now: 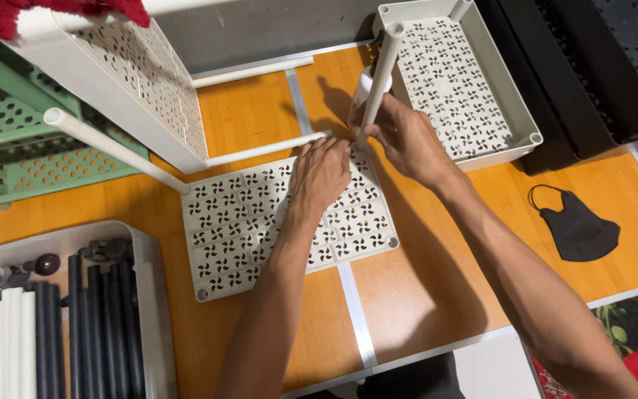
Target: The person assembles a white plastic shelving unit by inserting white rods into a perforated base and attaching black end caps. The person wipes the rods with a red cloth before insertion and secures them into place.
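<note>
The white pole (379, 81) is gripped by the right hand (408, 137) at the shelf panel (260, 222) corner; the left hand (320, 171) presses flat, open. The pole is best kept upright and pushed squarely down.

Left hand (320, 171) flat, palm down; right hand (400, 133) clenched.

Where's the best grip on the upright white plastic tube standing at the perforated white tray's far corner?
Probably low on the white tube, just above the corner socket, coming in from the right as the right hand does. It is slim, round and leans slightly, so a wrap-around grip near its base steadies it best, while the left hand presses the perforated tray flat.
</note>
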